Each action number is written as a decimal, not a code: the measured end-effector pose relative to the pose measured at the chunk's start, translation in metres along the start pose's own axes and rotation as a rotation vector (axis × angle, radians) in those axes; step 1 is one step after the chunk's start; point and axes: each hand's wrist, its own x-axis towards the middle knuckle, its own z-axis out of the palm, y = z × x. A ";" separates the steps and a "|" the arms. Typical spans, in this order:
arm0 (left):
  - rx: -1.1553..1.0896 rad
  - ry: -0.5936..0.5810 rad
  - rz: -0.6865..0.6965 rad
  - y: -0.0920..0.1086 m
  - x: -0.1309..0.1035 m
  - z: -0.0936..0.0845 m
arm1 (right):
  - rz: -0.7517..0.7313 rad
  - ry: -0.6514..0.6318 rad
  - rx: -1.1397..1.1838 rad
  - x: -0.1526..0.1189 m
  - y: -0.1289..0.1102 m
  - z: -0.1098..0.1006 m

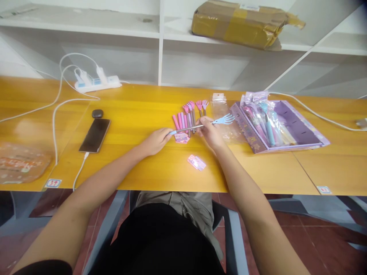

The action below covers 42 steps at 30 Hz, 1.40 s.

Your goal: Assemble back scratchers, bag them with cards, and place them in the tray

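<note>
A back scratcher (192, 128) with a blue claw head and a metal rod stretches between my two hands above the table. My left hand (159, 140) pinches its blue end. Near the claw, my right hand (210, 131) is closed on the rod. Behind it lie several pink and purple handles (181, 119) and several pink claw heads (189, 106) on dark rods. A pink card (181, 138) is just below the rod, and another card (196, 162) lies closer to me. Clear plastic bags (219, 100) lie behind and beside my right hand.
A purple box (301, 126) with bagged scratchers stands at the right. On the left are a phone (95, 135) on a cable, a small black object (97, 113), a power strip (99, 83) and an orange plastic bag (23, 162). A taped parcel (237, 23) sits on the shelf.
</note>
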 end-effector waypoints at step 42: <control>-0.097 0.422 -0.180 -0.002 0.000 -0.003 | -0.135 0.309 -0.239 0.017 0.014 -0.027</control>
